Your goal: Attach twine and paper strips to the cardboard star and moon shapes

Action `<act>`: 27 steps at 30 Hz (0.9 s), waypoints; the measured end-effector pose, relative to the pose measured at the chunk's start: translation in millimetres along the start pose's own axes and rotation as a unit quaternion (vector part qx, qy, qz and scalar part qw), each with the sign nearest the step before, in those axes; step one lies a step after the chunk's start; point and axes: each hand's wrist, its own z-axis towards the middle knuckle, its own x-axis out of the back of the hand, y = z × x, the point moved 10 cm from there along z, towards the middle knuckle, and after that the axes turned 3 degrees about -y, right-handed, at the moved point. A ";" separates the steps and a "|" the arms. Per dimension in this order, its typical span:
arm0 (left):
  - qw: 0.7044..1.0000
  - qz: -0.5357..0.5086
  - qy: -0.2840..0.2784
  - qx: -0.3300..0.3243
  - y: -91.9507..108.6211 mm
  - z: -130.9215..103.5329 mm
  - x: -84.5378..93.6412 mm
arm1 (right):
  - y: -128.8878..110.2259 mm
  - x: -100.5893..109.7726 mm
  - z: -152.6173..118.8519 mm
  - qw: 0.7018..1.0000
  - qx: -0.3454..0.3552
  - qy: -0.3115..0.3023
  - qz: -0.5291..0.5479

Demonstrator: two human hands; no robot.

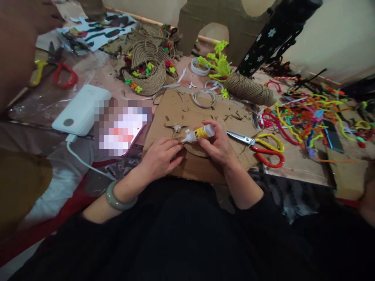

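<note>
My right hand point(220, 145) is closed around a white glue bottle point(202, 133) with a yellow label, tilted so that its nozzle points left and down. Close to the nozzle, my left hand point(164, 156) lies on the cardboard point(164, 113), fingers stretched out and fingertips near a short bit of twine point(175, 132). Under the bottle, a rounded cardboard piece point(199, 150) shows in part; my hands cover the rest. Scissors point(249, 141) with one yellow and one red handle rest just right of my right hand.
A twine roll point(249, 89) and clear tape rings point(204, 97) lie behind the cardboard. Twine-covered pieces point(149, 66) stand at the back left. On the left are a white power bank point(82, 109) and a lit phone point(125, 130); colourful pipe cleaners point(310, 117) crowd the right. A person sits at left.
</note>
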 end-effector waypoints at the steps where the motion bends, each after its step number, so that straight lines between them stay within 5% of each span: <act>1: 1.000 0.001 -0.002 0.001 -0.2 -0.1 -0.3 | 0.0 -0.2 -0.6 1.000 -0.001 -0.002 -0.004; 27: 0.999 0.007 -0.040 0.034 -5.0 -1.1 -8.0 | 4.8 -3.8 -3.5 1.000 0.004 0.009 -0.009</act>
